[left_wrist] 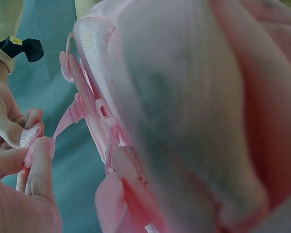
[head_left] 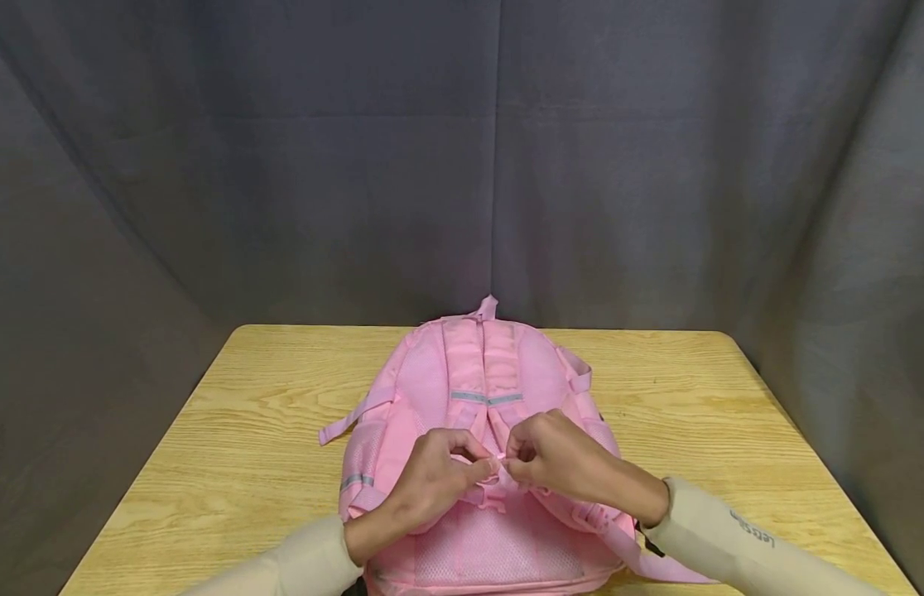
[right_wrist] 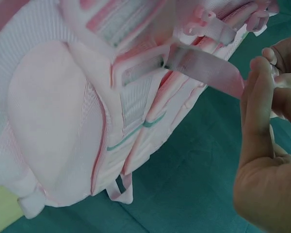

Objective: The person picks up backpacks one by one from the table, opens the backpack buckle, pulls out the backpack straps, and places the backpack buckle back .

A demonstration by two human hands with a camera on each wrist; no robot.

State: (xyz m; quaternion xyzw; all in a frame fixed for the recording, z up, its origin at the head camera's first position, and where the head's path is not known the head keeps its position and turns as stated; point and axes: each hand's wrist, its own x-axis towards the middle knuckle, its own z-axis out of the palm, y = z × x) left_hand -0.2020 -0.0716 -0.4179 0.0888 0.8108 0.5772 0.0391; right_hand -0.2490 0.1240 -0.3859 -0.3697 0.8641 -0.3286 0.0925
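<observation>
A pink backpack (head_left: 499, 550) lies on the table with its shoulder straps (head_left: 499, 356) facing up. Over its middle, my left hand (head_left: 432, 476) and right hand (head_left: 562, 455) meet fingertip to fingertip. Both pinch a pink webbing strap (right_wrist: 208, 70), which stretches from the bag to the fingers in the right wrist view. From the left wrist, the strap (left_wrist: 68, 119) slopes down into the pinch, with a folded ribbed end (left_wrist: 30, 137) between the fingertips. A pink plastic buckle (head_left: 492, 499) sits just below the hands. Fingers hide part of the strap.
The backpack stands on a wooden table (head_left: 283, 397). A loose strap (head_left: 353, 418) sticks out at its left, and another strap (head_left: 663, 567) trails off at the lower right. Dark grey curtains (head_left: 358, 165) hang behind and at both sides.
</observation>
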